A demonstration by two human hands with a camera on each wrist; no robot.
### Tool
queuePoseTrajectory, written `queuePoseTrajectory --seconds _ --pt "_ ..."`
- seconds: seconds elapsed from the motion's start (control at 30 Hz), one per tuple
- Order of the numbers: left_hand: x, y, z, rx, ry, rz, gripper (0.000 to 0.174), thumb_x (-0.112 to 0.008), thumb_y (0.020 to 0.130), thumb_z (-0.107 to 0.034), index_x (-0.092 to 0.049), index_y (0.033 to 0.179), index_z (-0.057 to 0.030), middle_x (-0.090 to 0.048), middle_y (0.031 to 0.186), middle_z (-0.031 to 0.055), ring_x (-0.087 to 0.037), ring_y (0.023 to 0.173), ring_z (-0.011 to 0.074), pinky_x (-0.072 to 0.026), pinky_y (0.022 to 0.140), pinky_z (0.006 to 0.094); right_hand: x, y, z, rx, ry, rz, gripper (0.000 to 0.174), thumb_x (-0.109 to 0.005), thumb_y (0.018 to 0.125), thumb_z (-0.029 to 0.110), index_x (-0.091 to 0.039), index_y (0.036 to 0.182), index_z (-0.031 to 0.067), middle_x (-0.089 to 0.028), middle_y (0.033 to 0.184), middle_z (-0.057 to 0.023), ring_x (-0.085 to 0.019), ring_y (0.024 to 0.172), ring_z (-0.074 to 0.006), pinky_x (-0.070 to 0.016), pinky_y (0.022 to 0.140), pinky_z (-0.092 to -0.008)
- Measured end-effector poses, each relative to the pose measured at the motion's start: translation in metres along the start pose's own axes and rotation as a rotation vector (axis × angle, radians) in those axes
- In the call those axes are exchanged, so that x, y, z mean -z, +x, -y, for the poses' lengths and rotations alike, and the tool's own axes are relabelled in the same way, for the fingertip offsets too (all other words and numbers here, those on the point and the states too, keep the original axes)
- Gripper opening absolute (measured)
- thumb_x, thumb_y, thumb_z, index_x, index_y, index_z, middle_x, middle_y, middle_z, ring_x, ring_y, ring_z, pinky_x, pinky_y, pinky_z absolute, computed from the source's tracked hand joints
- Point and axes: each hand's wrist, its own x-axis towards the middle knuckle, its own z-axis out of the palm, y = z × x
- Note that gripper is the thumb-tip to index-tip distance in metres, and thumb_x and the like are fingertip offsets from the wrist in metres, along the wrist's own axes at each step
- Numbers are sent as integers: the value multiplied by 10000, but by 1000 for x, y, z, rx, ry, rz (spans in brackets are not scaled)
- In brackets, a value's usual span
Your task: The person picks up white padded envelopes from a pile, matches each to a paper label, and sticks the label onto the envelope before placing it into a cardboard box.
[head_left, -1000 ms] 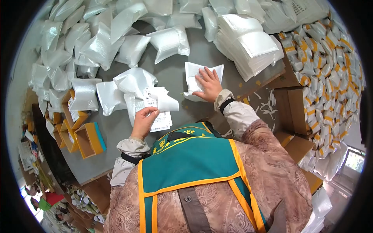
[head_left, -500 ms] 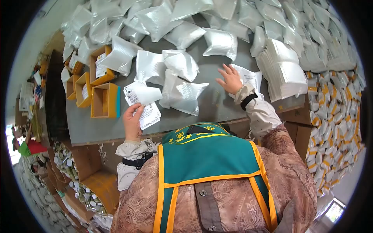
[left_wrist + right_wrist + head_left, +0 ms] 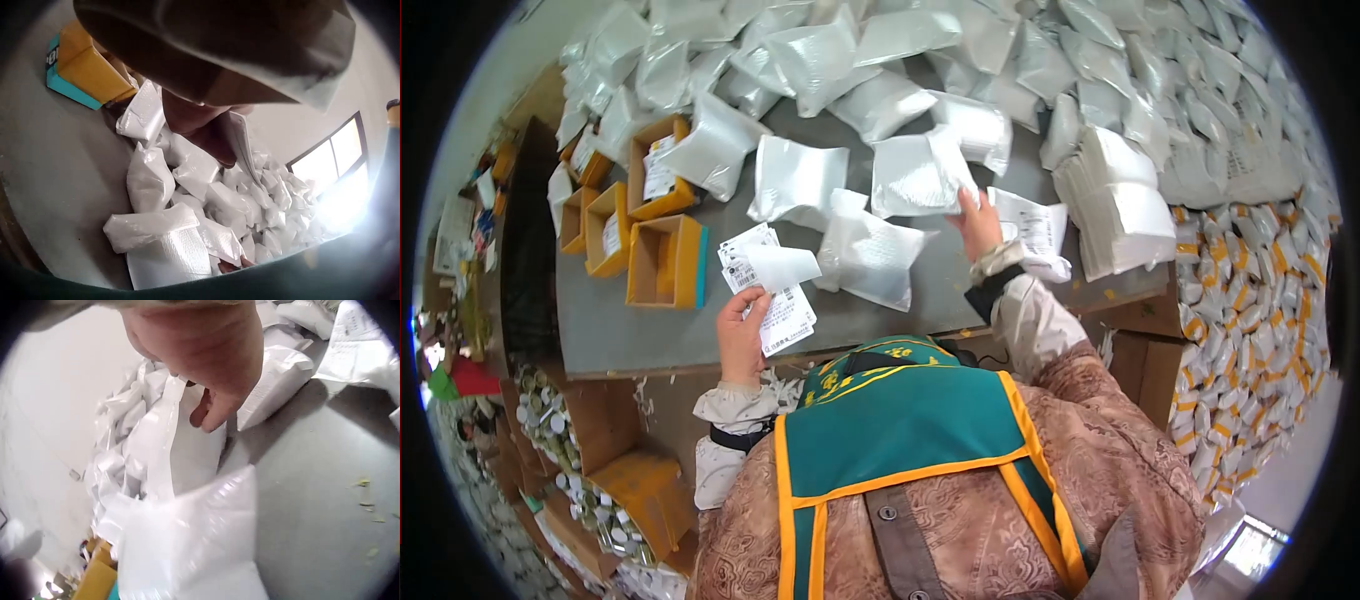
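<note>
In the head view my left hand grips a small stack of printed shipping labels, with a blank white flap curling over it. Its thumb lies on top of the labels. The right hand pinches the right edge of a puffed white bubble mailer; in the right wrist view its thumb and fingertips close on the mailer's edge. Just right of that hand lies a flat mailer with a printed label. Two more puffed mailers, one to the left and one nearer me, lie between the hands.
Yellow open boxes stand at the table's left. A thick stack of flat mailers is at the right. Filled mailers heap along the back. Taped parcels pile beyond the right edge, and cartons of jars sit at lower left.
My right hand has left the labelled mailer, moved left and taken hold of a puffed mailer, which has shifted right. The left hand keeps the labels. The head view has turned left.
</note>
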Motion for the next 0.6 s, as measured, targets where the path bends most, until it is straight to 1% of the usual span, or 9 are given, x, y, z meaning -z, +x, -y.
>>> queuePoseTrajectory --seconds 0.1,0.2,0.23,0.27,0.33,0.43,0.53,0.57,0.6 --pt "-28 13 1 9 75 123 125 -648 848 -12 -637 966 26 -641 917 71 -617 801 120 -517 727 248 30 -35 -15 39 31 -172 310 -566 929 187 -537 1174 -1 -605 1078 -77 -580 942 -139 -506 803 -314" --pt "-56 25 -1 30 93 222 127 -651 847 -16 -637 964 31 -642 919 75 -614 802 115 -515 727 246 50 -66 31 235 -795 -63 251 -577 896 117 -555 1117 0 -624 1052 -117 -616 901 -199 -503 793 -304" --pt "-63 28 -2 43 95 253 128 -649 850 -18 -636 966 34 -644 919 76 -618 803 116 -517 718 246 61 -64 32 834 -1018 -37 248 -579 837 37 -556 1080 -6 -625 1058 -171 -627 907 -307 -506 797 -337" --pt "-71 33 -2 64 97 280 129 -648 850 -18 -637 968 34 -646 920 76 -620 803 116 -518 716 245 78 -62 33 876 -1108 61 302 -577 796 1 -547 1096 -14 -612 1101 -197 -595 964 -383 -502 819 -397" --pt "-84 38 1 105 94 322 130 -647 852 -17 -637 971 34 -648 921 78 -624 802 116 -519 712 243 97 -65 43 964 -1314 254 275 -576 783 3 -544 1056 -10 -616 1093 -187 -610 940 -367 -504 812 -411" --pt "-102 45 11 80 108 387 134 -646 856 -23 -637 976 34 -651 923 80 -630 800 118 -525 711 243 106 -72 24 815 -1282 276 164 -551 812 8 -528 973 -12 -622 1075 -180 -619 869 -359 -516 785 -393" --pt "-113 46 17 110 58 404 139 -649 857 -30 -638 980 34 -651 922 81 -632 797 119 -533 708 245 97 -75 27 372 -935 -75 115 -541 852 38 -534 957 -10 -647 968 -163 -642 792 -303 -524 720 -362" --pt "-117 44 17 109 39 401 136 -653 857 -36 -641 975 32 -652 920 79 -633 801 119 -538 709 248 107 -64 10 322 -649 -131 185 -548 903 114 -552 1027 -23 -652 848 -148 -652 782 -213 -516 669 -322" --pt "-120 44 20 114 35 393 137 -652 857 -34 -641 976 34 -651 918 80 -634 802 120 -539 709 248 100 -67 2 228 -428 -194 211 -556 908 153 -566 1012 -30 -649 806 -135 -651 760 -192 -513 653 -313"
